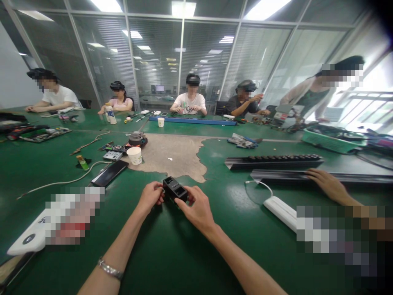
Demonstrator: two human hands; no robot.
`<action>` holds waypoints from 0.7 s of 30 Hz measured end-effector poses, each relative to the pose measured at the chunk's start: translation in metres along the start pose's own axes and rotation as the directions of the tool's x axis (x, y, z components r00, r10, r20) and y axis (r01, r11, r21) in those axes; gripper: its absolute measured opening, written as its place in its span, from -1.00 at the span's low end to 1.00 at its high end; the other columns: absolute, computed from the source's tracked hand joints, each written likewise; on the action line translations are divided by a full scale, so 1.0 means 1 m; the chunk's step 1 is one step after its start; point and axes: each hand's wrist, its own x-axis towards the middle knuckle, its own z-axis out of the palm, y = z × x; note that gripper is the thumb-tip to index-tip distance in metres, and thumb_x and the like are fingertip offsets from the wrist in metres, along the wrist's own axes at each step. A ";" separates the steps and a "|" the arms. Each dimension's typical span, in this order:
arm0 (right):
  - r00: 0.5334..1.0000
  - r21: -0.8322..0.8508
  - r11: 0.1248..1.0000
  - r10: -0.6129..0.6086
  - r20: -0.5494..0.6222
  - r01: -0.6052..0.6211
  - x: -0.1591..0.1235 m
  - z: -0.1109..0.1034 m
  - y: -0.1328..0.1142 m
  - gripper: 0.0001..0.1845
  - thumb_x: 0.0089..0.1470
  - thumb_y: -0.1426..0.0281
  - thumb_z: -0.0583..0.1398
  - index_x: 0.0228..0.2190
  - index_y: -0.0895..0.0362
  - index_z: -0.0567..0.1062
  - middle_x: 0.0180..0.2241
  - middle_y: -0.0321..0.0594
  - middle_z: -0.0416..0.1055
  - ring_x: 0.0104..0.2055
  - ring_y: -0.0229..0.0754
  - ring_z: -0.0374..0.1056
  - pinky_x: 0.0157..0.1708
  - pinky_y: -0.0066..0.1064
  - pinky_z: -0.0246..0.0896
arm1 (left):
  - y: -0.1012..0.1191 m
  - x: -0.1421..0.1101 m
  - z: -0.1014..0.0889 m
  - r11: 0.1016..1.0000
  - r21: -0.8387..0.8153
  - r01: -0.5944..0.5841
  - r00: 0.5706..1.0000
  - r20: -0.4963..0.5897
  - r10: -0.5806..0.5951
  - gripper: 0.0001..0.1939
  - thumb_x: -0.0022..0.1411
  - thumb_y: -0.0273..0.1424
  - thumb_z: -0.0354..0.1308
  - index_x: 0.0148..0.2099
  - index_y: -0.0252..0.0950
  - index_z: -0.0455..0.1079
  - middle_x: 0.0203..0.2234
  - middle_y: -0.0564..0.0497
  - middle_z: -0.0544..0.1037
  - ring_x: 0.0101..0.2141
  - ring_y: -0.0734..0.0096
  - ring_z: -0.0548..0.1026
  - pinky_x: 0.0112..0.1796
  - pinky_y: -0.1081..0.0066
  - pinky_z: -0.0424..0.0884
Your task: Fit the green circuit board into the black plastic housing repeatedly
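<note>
A small black rectangular block (175, 189) with openings in its top face sits between my hands, tilted above or on the green table. My right hand (198, 209) grips its right end, thumb at the front edge and fingers behind. At the left end, my left hand (151, 196) has its fingers curled against the block's side. Their tips are partly hidden. I cannot make out what kind of device the block is.
Ahead lie a paper cup (134, 156), a phone (109, 173) and a bare brown patch (172, 151). Black rails (276, 162) stretch to the right, one under another person's hand (327, 182). Nearby is a white bar (281, 211). Several people sit across the table.
</note>
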 end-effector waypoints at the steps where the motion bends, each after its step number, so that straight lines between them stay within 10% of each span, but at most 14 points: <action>1: 1.000 -0.009 1.000 0.000 0.016 0.001 0.000 0.001 0.001 -0.68 0.01 0.30 0.29 -0.16 0.12 0.50 -0.34 -0.24 0.36 -0.39 -0.23 0.27 -0.37 -0.40 0.24 | 0.000 0.000 0.000 1.000 0.001 -0.002 1.000 -0.006 0.002 -0.80 0.28 -0.47 0.00 -0.07 -0.35 0.36 -0.59 0.10 0.45 -0.68 0.57 0.42 -0.68 0.63 0.27; 8: 0.994 -0.147 0.988 0.059 0.089 -0.046 -0.006 0.003 0.012 -0.41 -0.06 0.21 0.34 0.01 0.16 0.43 -0.16 -0.09 0.40 -0.18 -0.07 0.34 -0.15 -0.24 0.29 | 0.002 -0.002 -0.003 0.996 0.076 -0.040 0.998 -0.042 0.043 -0.72 0.28 -0.49 -0.03 0.01 -0.32 0.34 -0.56 0.10 0.47 -0.70 0.59 0.41 -0.68 0.64 0.26; 21: 0.998 -0.019 1.000 0.002 0.067 -0.001 -0.005 0.002 0.005 -0.73 0.04 0.30 0.27 -0.19 0.12 0.50 -0.36 -0.24 0.35 -0.40 -0.21 0.28 -0.39 -0.38 0.25 | 0.007 -0.005 -0.004 0.961 0.270 -0.057 0.994 -0.075 0.081 -0.75 0.25 -0.44 0.04 -0.04 -0.29 0.41 -0.58 0.09 0.49 -0.68 0.51 0.46 -0.67 0.61 0.27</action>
